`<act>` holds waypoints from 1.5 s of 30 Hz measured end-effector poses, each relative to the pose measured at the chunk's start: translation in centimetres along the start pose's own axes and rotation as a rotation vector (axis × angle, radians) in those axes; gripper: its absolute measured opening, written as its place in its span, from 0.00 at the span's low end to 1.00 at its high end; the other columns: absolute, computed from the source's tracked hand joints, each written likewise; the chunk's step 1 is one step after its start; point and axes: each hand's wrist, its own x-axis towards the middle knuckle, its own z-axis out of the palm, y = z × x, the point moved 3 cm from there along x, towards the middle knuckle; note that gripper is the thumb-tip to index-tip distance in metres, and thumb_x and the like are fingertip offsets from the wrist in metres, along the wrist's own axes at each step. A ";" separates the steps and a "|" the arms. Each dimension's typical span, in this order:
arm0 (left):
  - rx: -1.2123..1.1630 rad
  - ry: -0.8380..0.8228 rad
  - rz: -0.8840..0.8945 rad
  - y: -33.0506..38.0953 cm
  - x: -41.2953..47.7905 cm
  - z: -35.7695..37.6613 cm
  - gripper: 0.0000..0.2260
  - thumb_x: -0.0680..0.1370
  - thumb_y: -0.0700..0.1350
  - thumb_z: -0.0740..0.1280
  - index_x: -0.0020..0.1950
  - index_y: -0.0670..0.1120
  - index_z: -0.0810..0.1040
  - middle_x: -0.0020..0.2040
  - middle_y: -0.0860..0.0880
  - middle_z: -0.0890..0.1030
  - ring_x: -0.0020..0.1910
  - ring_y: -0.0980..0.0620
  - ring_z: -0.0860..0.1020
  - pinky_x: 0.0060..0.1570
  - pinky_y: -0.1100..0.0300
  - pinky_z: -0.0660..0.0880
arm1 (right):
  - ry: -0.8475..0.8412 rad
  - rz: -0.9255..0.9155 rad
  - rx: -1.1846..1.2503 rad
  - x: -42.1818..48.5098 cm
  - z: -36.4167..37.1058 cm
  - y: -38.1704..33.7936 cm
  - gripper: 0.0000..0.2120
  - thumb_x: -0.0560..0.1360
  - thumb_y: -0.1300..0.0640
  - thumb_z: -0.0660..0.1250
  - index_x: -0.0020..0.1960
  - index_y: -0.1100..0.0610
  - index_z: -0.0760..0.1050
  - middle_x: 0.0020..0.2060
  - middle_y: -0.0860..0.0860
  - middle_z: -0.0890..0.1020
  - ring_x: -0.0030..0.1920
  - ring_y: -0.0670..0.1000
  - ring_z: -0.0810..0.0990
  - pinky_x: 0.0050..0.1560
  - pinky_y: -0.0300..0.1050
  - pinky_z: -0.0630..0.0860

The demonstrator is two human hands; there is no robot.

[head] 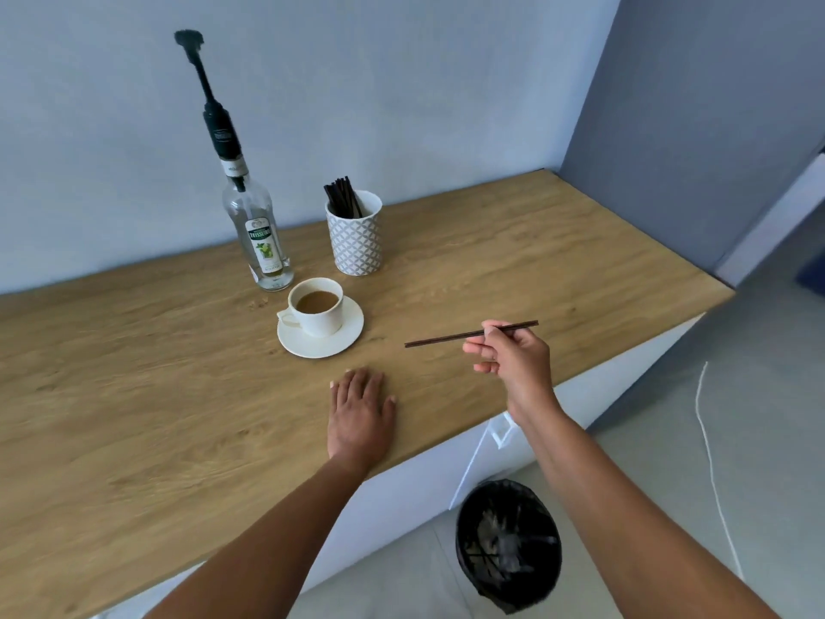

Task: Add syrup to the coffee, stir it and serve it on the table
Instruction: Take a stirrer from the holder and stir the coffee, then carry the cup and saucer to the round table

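A white cup of light-brown coffee (318,306) stands on a white saucer (346,337) on the wooden counter (134,417). Just behind it to the left is a clear syrup bottle (261,243) with a tall black pump. My right hand (513,355) is right of the cup, above the counter, and pinches a thin dark stirrer (439,339) that lies almost level and points left toward the saucer. My left hand (360,413) rests flat on the counter in front of the saucer, fingers spread and holding nothing.
A patterned white holder (356,243) with several dark stirrers stands behind the cup to the right. A black-lined bin (509,547) sits on the floor below the counter's front edge. A white cord (710,462) trails on the floor at right.
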 end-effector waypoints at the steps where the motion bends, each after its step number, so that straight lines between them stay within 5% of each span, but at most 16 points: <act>1: 0.005 -0.015 0.016 1.1 0.0 0.5 0.24 0.83 0.55 0.56 0.78 0.49 0.66 0.80 0.46 0.63 0.81 0.46 0.54 0.80 0.49 0.42 | 0.022 0.023 0.004 -0.4 -1.9 0.4 0.03 0.78 0.61 0.65 0.50 0.58 0.77 0.41 0.59 0.85 0.43 0.54 0.86 0.35 0.45 0.78; 13: 0.121 -0.082 0.067 9.4 1.8 5.9 0.27 0.82 0.58 0.53 0.80 0.49 0.61 0.82 0.46 0.56 0.82 0.45 0.49 0.79 0.43 0.43 | 0.306 0.207 -0.184 -4.4 -20.2 9.2 0.05 0.76 0.60 0.66 0.45 0.54 0.80 0.40 0.52 0.85 0.37 0.47 0.86 0.31 0.38 0.78; 18: 0.166 -0.024 0.058 9.5 1.6 6.4 0.27 0.82 0.59 0.50 0.80 0.51 0.60 0.82 0.47 0.58 0.82 0.46 0.50 0.79 0.44 0.44 | 0.326 0.259 -0.377 -4.8 -23.8 14.0 0.07 0.75 0.61 0.66 0.42 0.52 0.80 0.42 0.53 0.86 0.40 0.48 0.86 0.47 0.52 0.83; 24: 0.168 0.011 0.057 9.5 1.6 6.6 0.27 0.82 0.59 0.52 0.79 0.51 0.62 0.82 0.47 0.60 0.81 0.46 0.52 0.79 0.44 0.46 | 0.278 0.350 -0.490 -4.9 -24.1 18.3 0.11 0.73 0.63 0.65 0.40 0.48 0.80 0.40 0.49 0.84 0.43 0.55 0.83 0.51 0.54 0.81; 28: 0.164 0.021 0.064 9.5 1.6 6.8 0.27 0.82 0.59 0.52 0.79 0.51 0.63 0.81 0.47 0.60 0.81 0.45 0.53 0.79 0.44 0.46 | 0.204 0.438 -0.624 -5.1 -24.1 20.6 0.12 0.73 0.61 0.63 0.53 0.54 0.81 0.52 0.52 0.84 0.50 0.52 0.80 0.50 0.41 0.73; 32: 0.174 0.015 0.069 9.5 1.5 6.8 0.27 0.82 0.59 0.51 0.79 0.50 0.62 0.81 0.46 0.60 0.81 0.45 0.53 0.79 0.44 0.46 | 0.208 0.474 -0.659 -5.2 -24.6 20.7 0.14 0.73 0.61 0.61 0.56 0.54 0.79 0.56 0.53 0.83 0.53 0.53 0.80 0.50 0.42 0.71; 40: 0.182 -0.036 0.080 9.3 1.7 6.8 0.28 0.82 0.60 0.49 0.80 0.51 0.60 0.82 0.46 0.59 0.81 0.45 0.52 0.79 0.44 0.45 | 0.195 0.272 -0.586 -3.1 -21.3 15.2 0.10 0.76 0.59 0.61 0.50 0.48 0.79 0.51 0.47 0.84 0.49 0.45 0.80 0.43 0.35 0.71; 45: 0.168 -0.126 0.144 8.4 1.9 5.7 0.26 0.82 0.59 0.53 0.79 0.53 0.62 0.81 0.48 0.61 0.81 0.46 0.54 0.79 0.47 0.48 | 0.150 0.098 -0.486 -1.7 -16.3 10.3 0.11 0.75 0.60 0.62 0.44 0.46 0.80 0.47 0.46 0.85 0.51 0.45 0.81 0.51 0.40 0.74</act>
